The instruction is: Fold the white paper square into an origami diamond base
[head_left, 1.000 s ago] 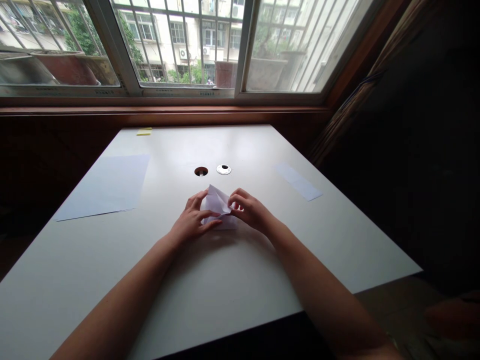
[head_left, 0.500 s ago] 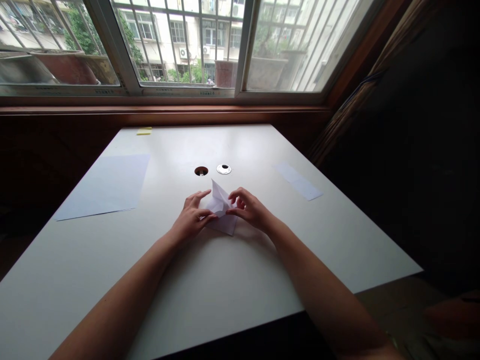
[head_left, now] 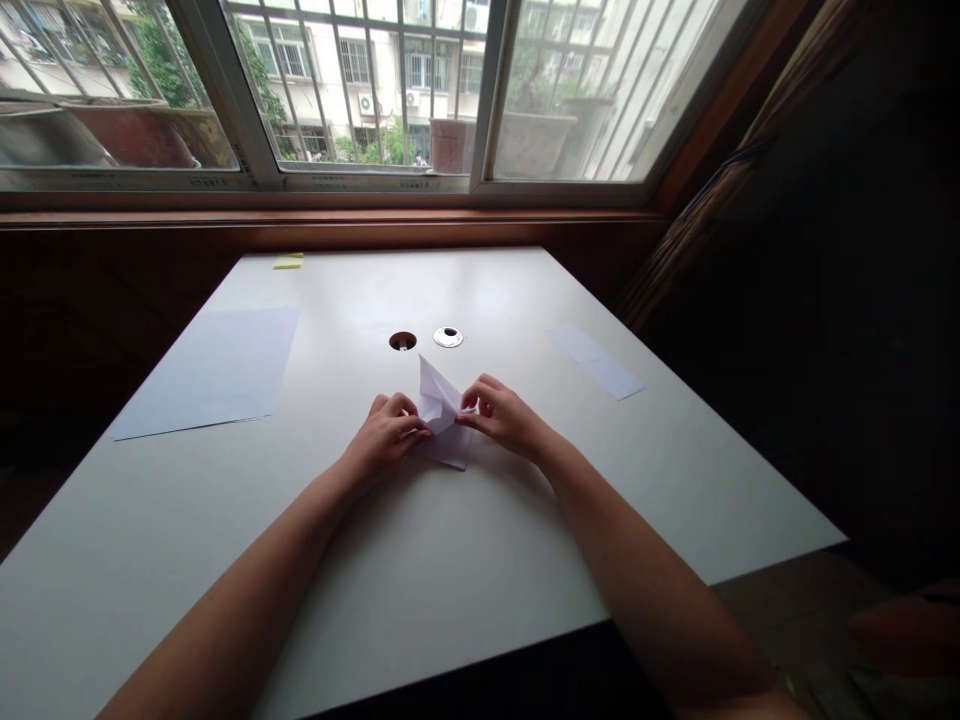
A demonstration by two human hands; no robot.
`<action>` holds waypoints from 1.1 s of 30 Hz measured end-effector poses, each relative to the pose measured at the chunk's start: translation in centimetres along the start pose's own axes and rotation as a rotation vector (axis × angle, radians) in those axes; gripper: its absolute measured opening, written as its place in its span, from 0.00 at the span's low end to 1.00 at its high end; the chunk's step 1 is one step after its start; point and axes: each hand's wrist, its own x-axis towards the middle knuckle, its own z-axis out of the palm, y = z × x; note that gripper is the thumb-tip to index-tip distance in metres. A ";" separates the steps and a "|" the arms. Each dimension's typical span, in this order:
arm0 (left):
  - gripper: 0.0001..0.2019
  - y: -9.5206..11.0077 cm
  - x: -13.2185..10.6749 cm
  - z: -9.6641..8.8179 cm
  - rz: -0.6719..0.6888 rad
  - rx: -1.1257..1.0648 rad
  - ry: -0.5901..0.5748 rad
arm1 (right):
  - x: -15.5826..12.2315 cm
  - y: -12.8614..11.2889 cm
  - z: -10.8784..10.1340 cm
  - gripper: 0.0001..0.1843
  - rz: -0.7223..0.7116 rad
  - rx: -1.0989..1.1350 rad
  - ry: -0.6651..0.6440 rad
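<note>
A small piece of folded white paper (head_left: 439,400) is held between my hands near the middle of the white table (head_left: 450,560). One pointed flap of it stands up at the back, and a flat part lies toward me. My left hand (head_left: 386,432) pinches the paper's left edge between thumb and fingers. On the other side, my right hand (head_left: 501,412) grips the right edge with thumb and index finger. The fingers hide parts of both edges.
Flat white sheets (head_left: 217,370) lie at the left, and a creased paper strip (head_left: 596,362) at the right. Beyond the folded paper are a round hole (head_left: 403,341) and its loose cover (head_left: 448,337). A yellow-edged pad (head_left: 288,261) sits near the far edge by the window.
My left fingers have curled in and closed on the paper's left edge. The standing flap has opened slightly and shifted a little to the left. My right hand has barely moved.
</note>
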 end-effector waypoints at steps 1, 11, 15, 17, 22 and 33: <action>0.09 0.2 0.0 -0.1 0.014 0.011 -0.013 | -0.1 -0.3 -0.1 0.14 -0.033 -0.018 0.031; 0.09 1.3 0.0 -0.3 0.119 0.033 -0.071 | -0.3 -6.4 -0.7 0.02 -0.402 -0.614 0.032; 0.08 1.2 0.0 -0.4 0.114 -0.004 -0.080 | -0.4 -6.4 -1.0 0.09 -0.356 -0.677 0.010; 0.07 1.1 0.0 -0.3 0.109 0.002 -0.059 | -0.4 -6.3 -1.0 0.09 -0.326 -0.674 0.025; 0.06 1.4 0.0 -0.6 0.102 0.050 -0.041 | -0.5 -6.1 -0.8 0.09 -0.282 -0.674 0.066; 0.03 1.3 0.0 -0.6 0.037 0.010 -0.042 | -0.4 -5.6 -1.1 0.05 -0.260 -0.684 0.139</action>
